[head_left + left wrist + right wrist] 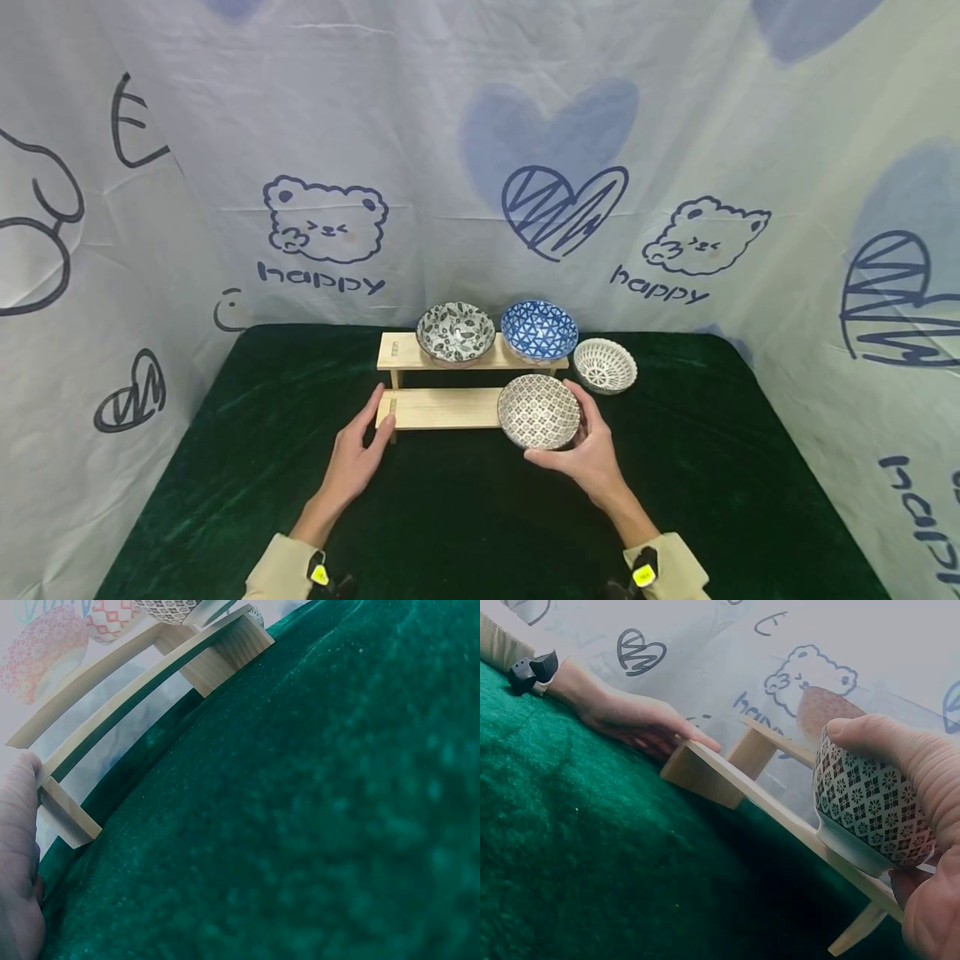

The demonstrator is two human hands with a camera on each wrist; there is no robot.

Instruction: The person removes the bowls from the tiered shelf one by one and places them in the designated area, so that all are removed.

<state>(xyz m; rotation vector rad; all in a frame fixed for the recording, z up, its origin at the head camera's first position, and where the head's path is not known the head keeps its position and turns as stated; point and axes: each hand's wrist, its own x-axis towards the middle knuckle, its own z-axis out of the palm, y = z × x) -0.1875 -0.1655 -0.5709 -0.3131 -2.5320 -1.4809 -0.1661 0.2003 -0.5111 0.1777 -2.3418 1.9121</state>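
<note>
My right hand (588,454) grips a bowl with a dark lattice-and-flower pattern (538,412), thumb at its near rim and fingers round its right side. In the right wrist view the foot of this bowl (870,802) is right at the top of the lower board (780,814). At the other end, my left hand (356,454) holds the left end of the lower step of a two-step wooden stand (442,408), its thumb on the front corner and its fingers towards the back. On the upper step sit a black-and-white leaf-patterned bowl (455,332) and a blue-and-white triangle-patterned bowl (540,331).
A white bowl with dark dashes (605,365) stands on the green cloth (465,517), right of the stand. Behind the table hangs a pale curtain (442,167) with hearts and bear drawings. Each wrist wears a small dark camera mount.
</note>
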